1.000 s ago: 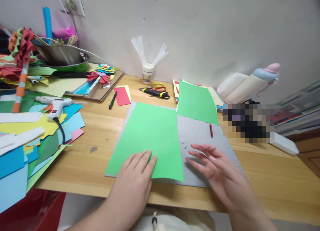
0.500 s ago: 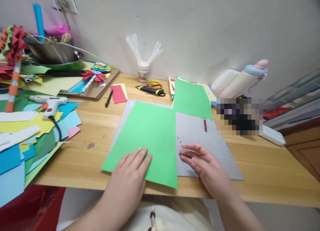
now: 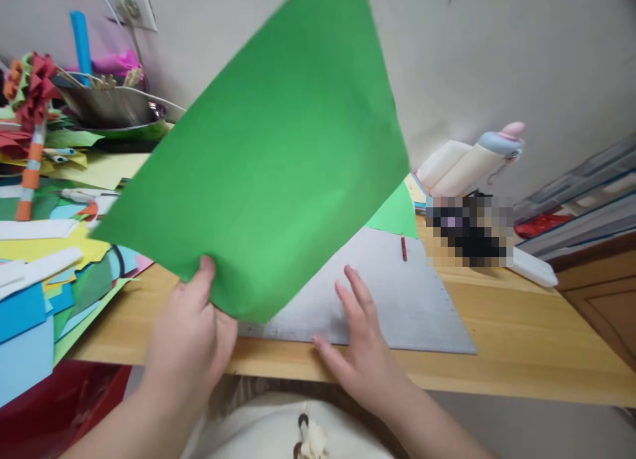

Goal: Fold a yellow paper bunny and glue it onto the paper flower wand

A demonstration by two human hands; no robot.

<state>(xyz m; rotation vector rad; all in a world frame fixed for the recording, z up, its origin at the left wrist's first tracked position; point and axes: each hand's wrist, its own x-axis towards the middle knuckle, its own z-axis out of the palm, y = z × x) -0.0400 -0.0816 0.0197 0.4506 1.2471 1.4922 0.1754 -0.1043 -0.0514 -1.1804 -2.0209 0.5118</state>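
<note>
My left hand [image 3: 193, 326] pinches the lower edge of a green sheet of paper [image 3: 268, 161], thumb on the near face. The sheet is raised off the table and tilted, hiding much of what lies behind it. My right hand [image 3: 360, 343] is open over the grey cutting mat [image 3: 397, 293], fingers spread, apart from the sheet. A short red and black pencil [image 3: 403, 248] lies near the mat's far right side. Behind the raised sheet, part of a second green sheet [image 3: 400, 212] shows at the mat's far edge.
Loose coloured paper [image 3: 30, 313] covers the left side, with a glue gun [image 3: 79, 195] partly hidden there. A metal bowl of sticks [image 3: 109, 104] stands behind. At right are a bottle [image 3: 501, 141], a white object [image 3: 534, 267] and a blurred-out patch. The table's front edge is near me.
My left hand has gone from lying flat on the green sheet to gripping its edge, lifting and turning it off the mat. My right hand has moved left with its fingers spread.
</note>
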